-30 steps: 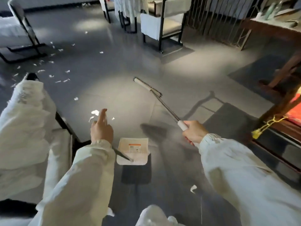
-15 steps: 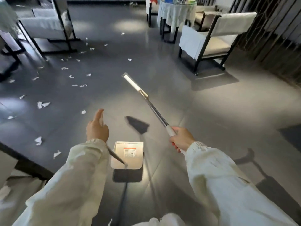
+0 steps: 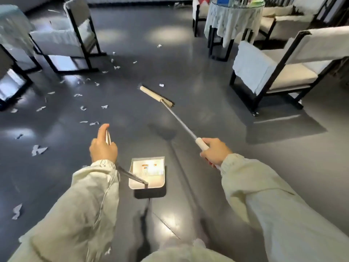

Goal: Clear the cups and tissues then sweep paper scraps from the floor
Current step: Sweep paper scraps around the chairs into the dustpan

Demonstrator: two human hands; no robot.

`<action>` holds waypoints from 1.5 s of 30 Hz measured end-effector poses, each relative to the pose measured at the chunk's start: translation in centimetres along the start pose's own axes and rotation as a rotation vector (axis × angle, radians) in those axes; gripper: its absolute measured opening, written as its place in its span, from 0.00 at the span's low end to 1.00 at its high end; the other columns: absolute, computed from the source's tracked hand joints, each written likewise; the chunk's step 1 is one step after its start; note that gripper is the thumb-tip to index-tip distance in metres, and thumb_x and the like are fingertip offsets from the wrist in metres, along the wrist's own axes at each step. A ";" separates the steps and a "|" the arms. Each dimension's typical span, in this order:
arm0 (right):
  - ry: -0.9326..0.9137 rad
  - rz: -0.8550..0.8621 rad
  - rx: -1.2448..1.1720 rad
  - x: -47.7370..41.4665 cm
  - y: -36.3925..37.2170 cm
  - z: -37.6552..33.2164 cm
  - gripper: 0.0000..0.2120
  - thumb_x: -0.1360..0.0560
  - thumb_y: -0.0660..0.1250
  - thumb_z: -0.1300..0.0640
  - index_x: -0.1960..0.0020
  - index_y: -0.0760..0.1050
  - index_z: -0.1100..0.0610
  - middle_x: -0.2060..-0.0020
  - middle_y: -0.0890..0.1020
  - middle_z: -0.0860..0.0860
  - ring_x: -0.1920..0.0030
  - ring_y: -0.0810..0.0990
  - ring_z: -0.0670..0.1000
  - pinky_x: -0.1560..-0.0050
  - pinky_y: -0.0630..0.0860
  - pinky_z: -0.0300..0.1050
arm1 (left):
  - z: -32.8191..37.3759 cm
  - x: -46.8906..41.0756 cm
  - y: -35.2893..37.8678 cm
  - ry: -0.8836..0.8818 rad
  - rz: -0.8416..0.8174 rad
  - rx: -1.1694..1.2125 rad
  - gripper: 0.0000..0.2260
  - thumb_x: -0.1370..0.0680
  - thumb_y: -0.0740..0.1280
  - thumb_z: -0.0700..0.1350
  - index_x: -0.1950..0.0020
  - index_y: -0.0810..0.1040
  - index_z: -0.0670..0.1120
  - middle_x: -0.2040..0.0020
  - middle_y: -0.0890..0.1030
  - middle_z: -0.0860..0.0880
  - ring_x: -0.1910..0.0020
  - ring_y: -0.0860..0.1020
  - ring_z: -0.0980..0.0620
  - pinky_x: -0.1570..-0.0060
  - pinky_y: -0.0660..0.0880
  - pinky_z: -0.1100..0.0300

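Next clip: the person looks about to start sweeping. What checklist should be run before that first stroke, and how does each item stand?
1. Broom gripped: ok. The right hand holds the broom by its white grip.
2. Dustpan gripped: ok. The left hand holds the dustpan by its long handle.
3. Broom head on the floor: not ok. It looks raised, with its shadow lying apart from it.
4. Dustpan set down: not ok. It seems to hang above its shadow.
5. Scraps near the head: ok. One paper scrap lies just beyond it; most lie further left.
6. Chair out of the way: ok. It stands off to the right.
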State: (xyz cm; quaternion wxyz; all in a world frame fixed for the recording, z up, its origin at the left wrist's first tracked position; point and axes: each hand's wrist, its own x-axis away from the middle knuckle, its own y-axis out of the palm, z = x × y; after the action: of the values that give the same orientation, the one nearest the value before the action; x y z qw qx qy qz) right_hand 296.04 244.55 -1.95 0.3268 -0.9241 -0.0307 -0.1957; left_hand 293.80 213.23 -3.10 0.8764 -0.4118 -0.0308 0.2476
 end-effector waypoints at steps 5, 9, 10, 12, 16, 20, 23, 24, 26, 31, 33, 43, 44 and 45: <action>-0.008 -0.044 -0.054 -17.9 -3.5 -6.3 0.09 0.26 0.64 0.65 0.47 0.77 0.58 0.69 0.73 0.51 0.76 0.70 0.50 0.80 0.67 0.37 | 4.9 -13.6 6.5 -0.086 0.078 0.016 0.27 0.26 0.63 0.33 0.28 0.67 0.49 0.41 0.76 0.35 0.43 0.74 0.34 0.41 0.66 0.50; -0.018 -0.067 -0.087 -34.3 -5.3 -9.8 0.11 0.25 0.65 0.65 0.44 0.76 0.56 0.70 0.74 0.52 0.76 0.70 0.49 0.80 0.66 0.36 | 8.0 -26.7 14.9 -0.138 0.121 0.069 0.27 0.26 0.63 0.32 0.28 0.67 0.50 0.39 0.77 0.38 0.40 0.73 0.36 0.39 0.65 0.51; -0.022 -0.075 -0.097 -38.8 -5.9 -11.1 0.12 0.25 0.65 0.65 0.43 0.76 0.56 0.70 0.74 0.52 0.76 0.70 0.49 0.80 0.67 0.37 | 9.0 -30.5 17.1 -0.140 0.125 0.075 0.27 0.25 0.63 0.33 0.28 0.67 0.50 0.40 0.77 0.37 0.41 0.74 0.35 0.41 0.66 0.51; -0.006 -0.098 -0.108 -46.8 -7.1 -14.1 0.14 0.25 0.65 0.65 0.41 0.75 0.56 0.70 0.73 0.53 0.76 0.70 0.49 0.78 0.67 0.38 | 11.0 -37.5 20.8 -0.161 0.091 0.054 0.27 0.25 0.64 0.33 0.29 0.67 0.52 0.44 0.77 0.35 0.44 0.74 0.35 0.44 0.65 0.51; 0.029 -0.129 -0.178 -60.9 -10.8 -20.2 0.13 0.26 0.66 0.64 0.42 0.75 0.56 0.72 0.72 0.52 0.76 0.68 0.48 0.81 0.65 0.35 | 16.6 -51.4 26.4 -0.164 0.078 0.026 0.27 0.25 0.63 0.35 0.28 0.66 0.53 0.46 0.77 0.36 0.46 0.74 0.36 0.45 0.66 0.53; 0.056 -0.132 -0.187 -73.6 -15.2 -24.8 0.10 0.26 0.68 0.61 0.45 0.76 0.54 0.73 0.71 0.52 0.77 0.67 0.48 0.80 0.65 0.35 | 21.8 -64.8 31.8 -0.145 0.066 0.022 0.28 0.26 0.62 0.33 0.28 0.67 0.53 0.46 0.77 0.36 0.46 0.75 0.36 0.45 0.67 0.53; 0.059 -0.147 -0.194 -85.1 -17.9 -28.7 0.12 0.25 0.68 0.62 0.43 0.75 0.58 0.73 0.69 0.52 0.77 0.66 0.48 0.81 0.64 0.34 | 24.9 -75.2 37.2 -0.138 0.111 0.017 0.27 0.26 0.62 0.33 0.29 0.68 0.53 0.48 0.77 0.35 0.47 0.75 0.36 0.45 0.68 0.53; 0.056 -0.150 -0.196 -89.2 -18.7 -30.2 0.13 0.25 0.67 0.63 0.41 0.74 0.59 0.72 0.69 0.52 0.77 0.66 0.48 0.82 0.64 0.33 | 25.9 -78.7 39.2 -0.142 0.121 0.021 0.27 0.26 0.62 0.33 0.30 0.69 0.53 0.48 0.76 0.35 0.47 0.74 0.36 0.46 0.68 0.53; 0.053 -0.143 -0.206 -97.4 -20.1 -33.0 0.15 0.25 0.66 0.65 0.39 0.73 0.58 0.72 0.69 0.53 0.77 0.65 0.48 0.83 0.62 0.31 | 28.0 -85.9 43.2 -0.149 0.134 0.033 0.28 0.27 0.61 0.32 0.30 0.68 0.53 0.48 0.76 0.35 0.47 0.74 0.36 0.46 0.67 0.54; 0.033 -0.169 -0.202 -114.7 -24.4 -41.5 0.16 0.24 0.65 0.66 0.37 0.73 0.59 0.72 0.69 0.53 0.76 0.65 0.48 0.83 0.62 0.32 | 33.7 -102.1 50.6 -0.134 0.169 0.006 0.30 0.27 0.61 0.32 0.29 0.68 0.53 0.48 0.76 0.34 0.49 0.75 0.36 0.46 0.68 0.53; 0.019 -0.182 -0.192 -120.9 -25.8 -45.1 0.15 0.24 0.65 0.66 0.37 0.73 0.60 0.72 0.69 0.53 0.76 0.65 0.48 0.82 0.62 0.33 | 35.5 -108.0 52.8 -0.138 0.192 0.008 0.29 0.28 0.61 0.32 0.29 0.69 0.54 0.49 0.76 0.35 0.51 0.75 0.37 0.47 0.69 0.53; 0.017 -0.208 -0.119 -156.2 -30.1 -57.8 0.17 0.24 0.64 0.65 0.35 0.72 0.56 0.71 0.71 0.53 0.75 0.67 0.48 0.78 0.65 0.37 | 42.7 -140.8 69.3 -0.140 0.150 0.081 0.28 0.29 0.63 0.31 0.32 0.72 0.53 0.49 0.78 0.36 0.49 0.75 0.36 0.48 0.69 0.54; 0.017 -0.217 -0.113 -159.6 -30.7 -59.3 0.17 0.24 0.64 0.65 0.35 0.72 0.57 0.71 0.70 0.53 0.75 0.67 0.48 0.78 0.65 0.37 | 43.7 -144.0 70.7 -0.117 0.142 0.074 0.28 0.29 0.63 0.31 0.32 0.72 0.52 0.49 0.78 0.36 0.49 0.76 0.36 0.47 0.70 0.52; 0.014 -0.226 -0.109 -163.1 -31.3 -60.7 0.17 0.24 0.64 0.65 0.36 0.72 0.57 0.71 0.70 0.53 0.75 0.66 0.48 0.79 0.65 0.37 | 44.7 -147.3 72.0 -0.106 0.136 0.070 0.28 0.29 0.63 0.31 0.32 0.72 0.53 0.49 0.78 0.36 0.49 0.76 0.36 0.46 0.70 0.52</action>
State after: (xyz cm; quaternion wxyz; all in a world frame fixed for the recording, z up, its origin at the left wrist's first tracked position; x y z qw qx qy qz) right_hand 119.25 243.33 -2.61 0.2522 -0.9297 -0.1215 -0.2393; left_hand 123.89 215.93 -4.61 0.8686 -0.3684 -0.0404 0.3289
